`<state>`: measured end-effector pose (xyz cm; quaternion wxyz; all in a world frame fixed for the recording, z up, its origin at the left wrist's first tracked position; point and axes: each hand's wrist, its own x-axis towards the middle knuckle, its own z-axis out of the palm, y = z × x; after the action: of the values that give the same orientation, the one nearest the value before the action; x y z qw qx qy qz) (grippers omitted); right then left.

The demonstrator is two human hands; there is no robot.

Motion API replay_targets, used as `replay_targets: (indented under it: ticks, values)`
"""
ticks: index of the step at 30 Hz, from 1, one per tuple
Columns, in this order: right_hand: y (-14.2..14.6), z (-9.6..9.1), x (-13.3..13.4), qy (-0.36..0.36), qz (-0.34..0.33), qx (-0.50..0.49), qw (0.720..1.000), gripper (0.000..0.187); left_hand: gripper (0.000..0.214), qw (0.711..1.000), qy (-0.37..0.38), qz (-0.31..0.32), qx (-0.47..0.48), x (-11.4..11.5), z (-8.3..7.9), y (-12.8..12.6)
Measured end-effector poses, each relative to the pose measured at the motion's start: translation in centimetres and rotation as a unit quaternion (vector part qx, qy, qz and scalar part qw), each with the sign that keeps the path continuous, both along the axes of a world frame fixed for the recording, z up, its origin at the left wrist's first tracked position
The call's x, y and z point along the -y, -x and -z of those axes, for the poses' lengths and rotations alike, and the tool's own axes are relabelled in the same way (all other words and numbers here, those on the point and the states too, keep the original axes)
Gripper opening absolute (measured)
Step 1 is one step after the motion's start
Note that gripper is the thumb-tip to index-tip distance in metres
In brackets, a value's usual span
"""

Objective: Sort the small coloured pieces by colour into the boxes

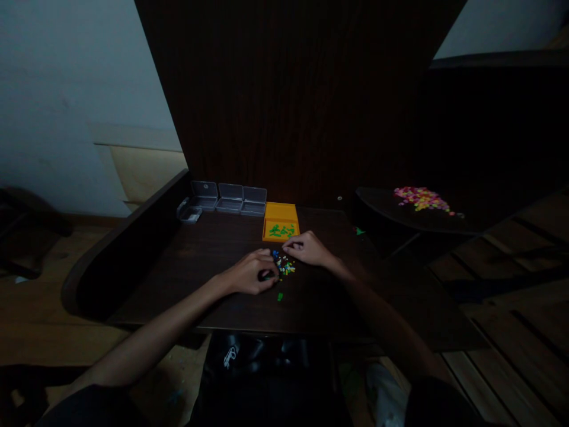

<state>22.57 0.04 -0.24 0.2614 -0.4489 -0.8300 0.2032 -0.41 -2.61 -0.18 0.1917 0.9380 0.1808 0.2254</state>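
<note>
lying scattered: tiny blue, white, yellow, green pieces (pixel 287 268).

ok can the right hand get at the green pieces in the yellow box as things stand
Probably yes: the right hand is close to the near right corner of the yellow box, which is open, and nothing seems to cover the green pieces inside.

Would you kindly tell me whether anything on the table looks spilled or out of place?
Perhaps slightly: a green bit lies apart from the pile of coloured pieces, nearer the front edge of the table, as if strayed.
</note>
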Motion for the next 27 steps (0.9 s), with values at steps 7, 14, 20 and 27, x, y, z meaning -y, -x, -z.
replay_targets:
  ticks: [7,14,20,27]
  values:
    - [0.6,0.5,3.8,0.106,-0.182,-0.012,0.978,0.023,0.017,0.991,-0.035,-0.12,0.052,-3.4,-1.8,0.0]
    - [0.8,0.9,4.6,0.157,-0.23,0.026,0.96,0.029,0.019,0.985,-0.053,-0.159,0.034,-7.3,-1.4,-2.1]
    - [0.9,1.0,4.6,0.161,-0.235,0.024,0.958,0.03,0.022,0.981,-0.04,-0.189,-0.01,-9.6,-0.2,-3.8]
    - [1.0,1.1,4.7,0.151,-0.248,0.025,0.957,0.026,0.02,0.961,0.004,-0.262,-0.092,-10.0,0.4,-4.0]
